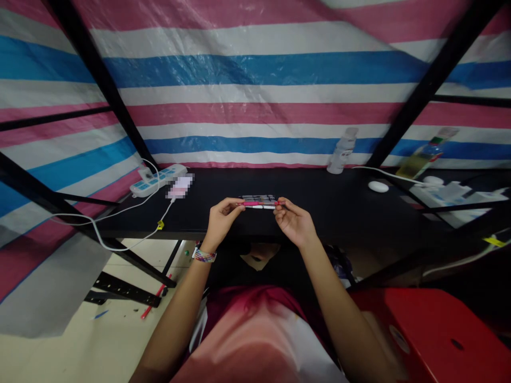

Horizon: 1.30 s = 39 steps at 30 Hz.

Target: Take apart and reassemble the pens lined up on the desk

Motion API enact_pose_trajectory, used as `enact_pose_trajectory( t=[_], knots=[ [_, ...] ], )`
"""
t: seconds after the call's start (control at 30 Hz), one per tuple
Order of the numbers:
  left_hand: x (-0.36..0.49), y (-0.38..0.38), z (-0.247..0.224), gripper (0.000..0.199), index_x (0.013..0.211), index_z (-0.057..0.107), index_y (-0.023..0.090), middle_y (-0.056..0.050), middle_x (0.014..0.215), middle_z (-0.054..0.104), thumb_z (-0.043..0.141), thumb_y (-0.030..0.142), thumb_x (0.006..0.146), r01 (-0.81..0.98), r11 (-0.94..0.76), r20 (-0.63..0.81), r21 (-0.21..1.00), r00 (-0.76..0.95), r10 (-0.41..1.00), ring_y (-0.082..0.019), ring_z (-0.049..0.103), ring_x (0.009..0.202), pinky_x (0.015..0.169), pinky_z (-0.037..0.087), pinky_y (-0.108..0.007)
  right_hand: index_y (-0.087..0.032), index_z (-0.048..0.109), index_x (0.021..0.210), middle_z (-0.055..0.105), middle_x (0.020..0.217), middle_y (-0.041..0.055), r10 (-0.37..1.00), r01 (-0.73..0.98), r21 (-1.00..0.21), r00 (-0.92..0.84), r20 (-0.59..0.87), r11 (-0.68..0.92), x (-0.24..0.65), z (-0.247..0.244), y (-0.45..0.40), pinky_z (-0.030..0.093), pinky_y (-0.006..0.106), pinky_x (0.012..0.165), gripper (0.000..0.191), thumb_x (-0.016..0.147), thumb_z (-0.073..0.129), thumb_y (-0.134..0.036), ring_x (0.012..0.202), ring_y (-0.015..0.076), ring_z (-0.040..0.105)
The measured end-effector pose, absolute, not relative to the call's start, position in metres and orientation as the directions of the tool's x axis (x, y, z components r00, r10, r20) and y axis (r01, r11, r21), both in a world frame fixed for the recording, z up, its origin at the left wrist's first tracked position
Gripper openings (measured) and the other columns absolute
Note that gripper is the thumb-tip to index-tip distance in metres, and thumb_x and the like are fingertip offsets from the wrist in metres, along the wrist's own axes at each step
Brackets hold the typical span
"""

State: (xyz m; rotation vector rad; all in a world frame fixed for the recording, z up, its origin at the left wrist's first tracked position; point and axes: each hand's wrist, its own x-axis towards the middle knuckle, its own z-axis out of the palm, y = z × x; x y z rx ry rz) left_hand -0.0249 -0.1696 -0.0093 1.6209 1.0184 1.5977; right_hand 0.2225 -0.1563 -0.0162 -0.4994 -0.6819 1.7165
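Observation:
Between my two hands a red-pink pen (252, 203) is held level above the front part of the black desk (319, 213). My left hand (224, 217) pinches its left end between thumb and fingers. At the other end, my right hand (295, 221) grips the pen with thumb and forefinger, the remaining fingers curled. Just beyond the held pen lie several pens (257, 197) side by side, lengthwise across the desk. A white pen (261, 207) shows just below the red-pink one; whether it lies on the desk or touches my fingers I cannot tell.
A power strip (159, 180) and a charging phone (180, 186) with white cables lie at the left. Toward the right stand a clear bottle (342, 151), a white oval case (378, 186) and a bottle of yellowish liquid (423, 157). Beside me is a red stool (447, 330).

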Motion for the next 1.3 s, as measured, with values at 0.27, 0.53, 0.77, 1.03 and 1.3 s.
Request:
enact_pose_trajectory(
  t=[0.27, 0.53, 0.77, 1.03, 1.3],
  knots=[
    [-0.024, -0.169, -0.009, 0.025, 0.104, 0.085, 0.020, -0.008, 0.099, 0.083, 0.086, 0.041, 0.091, 0.080, -0.499, 0.504, 0.863, -0.045, 0.863, -0.022, 0.077, 0.092, 0.091, 0.062, -0.038, -0.019, 0.078, 0.106, 0.072, 0.089, 0.0089, 0.968, -0.737, -0.650, -0.249, 0.010, -0.183, 0.222, -0.016, -0.156, 0.067, 0.030, 0.071, 0.019, 0.090, 0.072, -0.027, 0.079, 0.0198, 0.067],
    [-0.025, -0.170, -0.009, 0.024, 0.105, 0.084, 0.020, -0.008, 0.099, 0.082, 0.085, 0.040, 0.092, 0.100, -0.495, 0.500, 0.863, -0.030, 0.866, -0.023, 0.076, 0.093, 0.092, 0.061, -0.038, -0.018, 0.078, 0.105, 0.074, 0.090, 0.0087, 0.969, -0.755, -0.625, -0.246, -0.011, -0.199, 0.223, -0.013, -0.157, 0.068, 0.029, 0.070, 0.020, 0.088, 0.070, -0.026, 0.079, 0.0191, 0.068],
    [-0.024, -0.171, -0.008, 0.026, 0.104, 0.084, 0.019, -0.008, 0.097, 0.082, 0.086, 0.041, 0.092, 0.077, -0.490, 0.493, 0.869, -0.038, 0.869, -0.022, 0.076, 0.091, 0.090, 0.061, -0.036, -0.017, 0.079, 0.106, 0.074, 0.085, 0.0079, 0.964, -0.773, -0.587, -0.258, -0.059, -0.243, 0.223, -0.011, -0.158, 0.069, 0.026, 0.067, 0.019, 0.090, 0.069, -0.023, 0.075, 0.0179, 0.070],
    [-0.025, -0.171, -0.007, 0.027, 0.104, 0.085, 0.018, -0.008, 0.096, 0.082, 0.086, 0.041, 0.091, 0.068, -0.485, 0.487, 0.872, -0.036, 0.872, -0.021, 0.076, 0.091, 0.089, 0.060, -0.034, -0.011, 0.076, 0.106, 0.076, 0.079, 0.0091, 0.954, -0.821, -0.485, -0.254, -0.161, -0.300, 0.217, 0.003, -0.165, 0.066, 0.018, 0.065, 0.022, 0.097, 0.056, -0.009, 0.067, 0.0134, 0.072],
    [-0.025, -0.171, -0.007, 0.025, 0.104, 0.084, 0.019, -0.007, 0.096, 0.082, 0.086, 0.040, 0.091, 0.070, -0.482, 0.484, 0.873, -0.025, 0.874, -0.021, 0.076, 0.091, 0.089, 0.059, -0.034, -0.015, 0.077, 0.108, 0.077, 0.081, 0.0062, 0.964, -0.818, -0.512, -0.244, -0.103, -0.262, 0.217, -0.005, -0.161, 0.069, 0.020, 0.069, 0.021, 0.098, 0.060, -0.009, 0.068, 0.0135, 0.074]
  ],
)
